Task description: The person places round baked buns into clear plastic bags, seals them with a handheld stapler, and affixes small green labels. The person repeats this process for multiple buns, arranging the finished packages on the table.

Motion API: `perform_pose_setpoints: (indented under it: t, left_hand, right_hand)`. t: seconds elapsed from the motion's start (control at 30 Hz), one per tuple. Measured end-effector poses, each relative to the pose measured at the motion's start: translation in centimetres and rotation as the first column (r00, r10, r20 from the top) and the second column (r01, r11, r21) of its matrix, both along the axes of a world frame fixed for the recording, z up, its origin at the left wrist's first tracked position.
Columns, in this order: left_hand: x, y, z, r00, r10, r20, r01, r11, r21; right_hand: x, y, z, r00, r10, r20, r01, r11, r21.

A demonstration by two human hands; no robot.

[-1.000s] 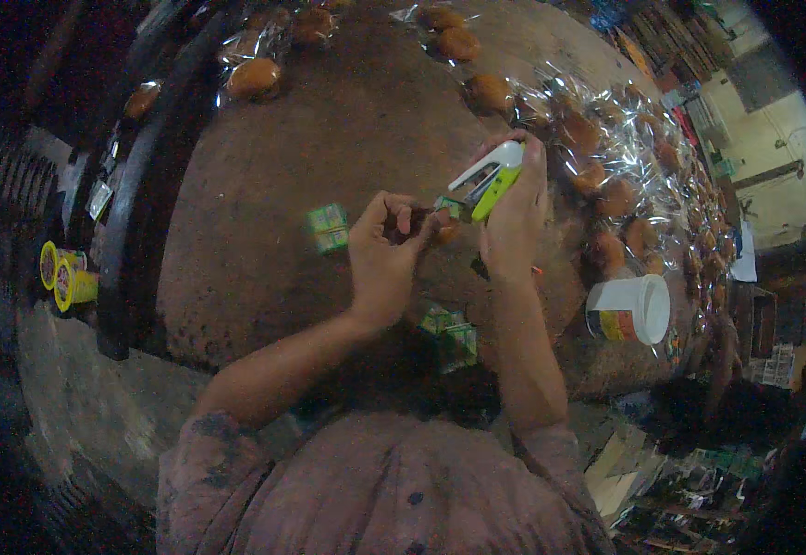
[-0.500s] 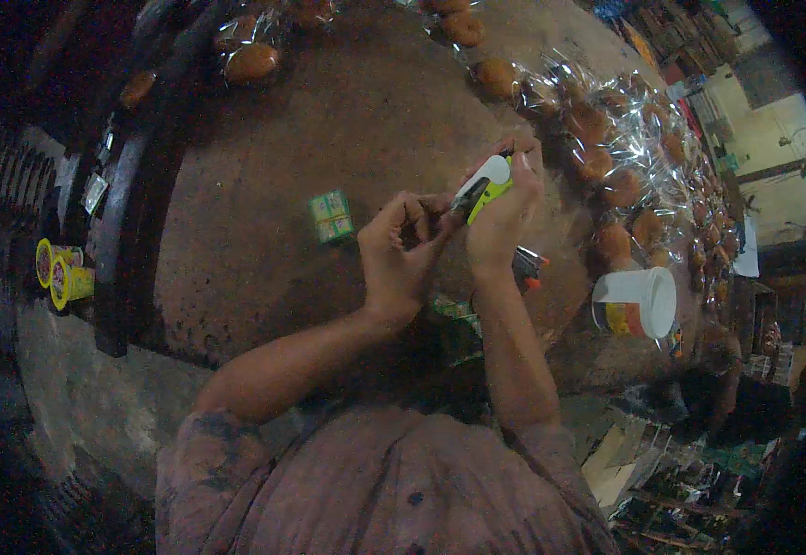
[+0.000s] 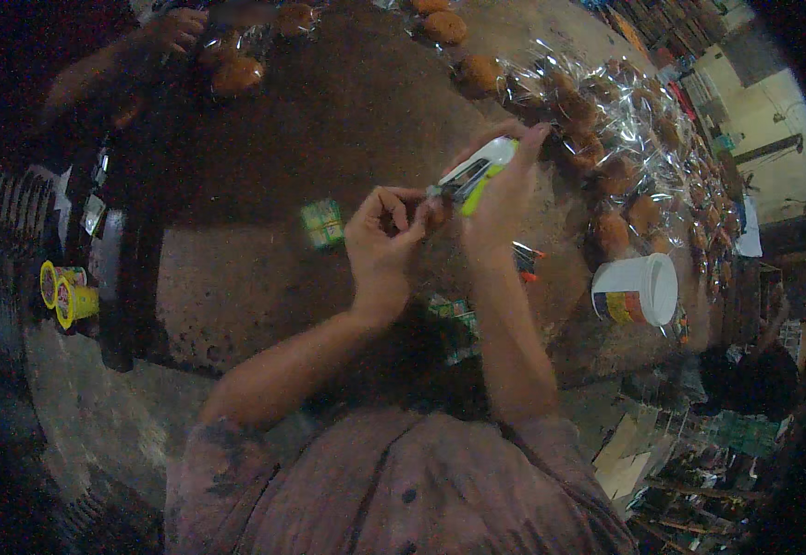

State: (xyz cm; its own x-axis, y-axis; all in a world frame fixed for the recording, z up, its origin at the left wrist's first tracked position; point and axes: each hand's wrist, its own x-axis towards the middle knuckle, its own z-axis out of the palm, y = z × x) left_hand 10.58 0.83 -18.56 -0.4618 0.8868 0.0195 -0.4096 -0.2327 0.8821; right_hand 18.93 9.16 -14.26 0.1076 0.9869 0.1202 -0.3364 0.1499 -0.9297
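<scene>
The stapler (image 3: 479, 176), white above and lime green below, is held near the centre of the frame, just right of the middle, with its nose pointed down and to the left. The right hand (image 3: 503, 205) is wrapped around it, fingers curled over the back, and a gap is seen between its white and green arms. The left hand (image 3: 386, 236) is brought up to the nose, thumb and fingertips nearly closed in a pinch; a small piece (image 3: 435, 194) seems to be held there, though it is too blurred to be named.

For good work here, the fingertips are best kept clear of the stapler's mouth, the pinched edge laid flat and square between the arms, and the squeeze given evenly while the left hand is held steady.

Left of centre, a green packet (image 3: 322, 224) is laid on the table (image 3: 255, 287); more packets (image 3: 455, 324) are partly shadowed below the hands. An orange-tipped object (image 3: 528, 262) is half hidden by the right forearm. At the right, a white tub (image 3: 636, 289) is seen beside many wrapped buns (image 3: 612, 233). In the upper left, another person's hand (image 3: 178, 32) is placed near more buns (image 3: 236, 74).
</scene>
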Motion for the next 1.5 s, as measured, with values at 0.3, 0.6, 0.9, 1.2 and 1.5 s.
perform_pose_setpoints:
  t: [0.3, 0.6, 0.9, 1.2, 1.5]
  left_hand:
    - [-1.4, 1.2, 0.1, 0.991, -0.035, -0.128, 0.025, 0.997, -0.076]
    - [-0.9, 0.3, -0.1, 0.933, 0.000, -0.360, 0.020, 0.998, 0.052]
    - [-0.9, 0.2, -0.4, 0.946, -0.050, -0.321, 0.037, 0.998, -0.048]
    - [-1.8, 0.7, 0.0, 0.950, 0.011, -0.312, -0.053, 0.991, -0.127]
    - [-1.3, 0.6, 0.7, 0.911, 0.063, -0.407, -0.096, 0.994, -0.060]
  right_hand:
    - [6.4, 0.2, 1.3, 0.640, 0.293, 0.710, -0.279, 0.950, -0.140]
    - [7.3, 0.0, 0.0, 0.609, 0.188, 0.771, -0.371, 0.926, 0.068]
    - [21.1, 11.2, 8.5, 0.781, -0.428, -0.455, 0.409, 0.901, -0.146]
    - [12.0, 1.0, -4.9, 0.051, -0.236, 0.971, -0.259, 0.935, 0.241]
    - [17.6, 16.1, -2.4, 0.016, -0.646, 0.763, 0.473, 0.677, 0.564]
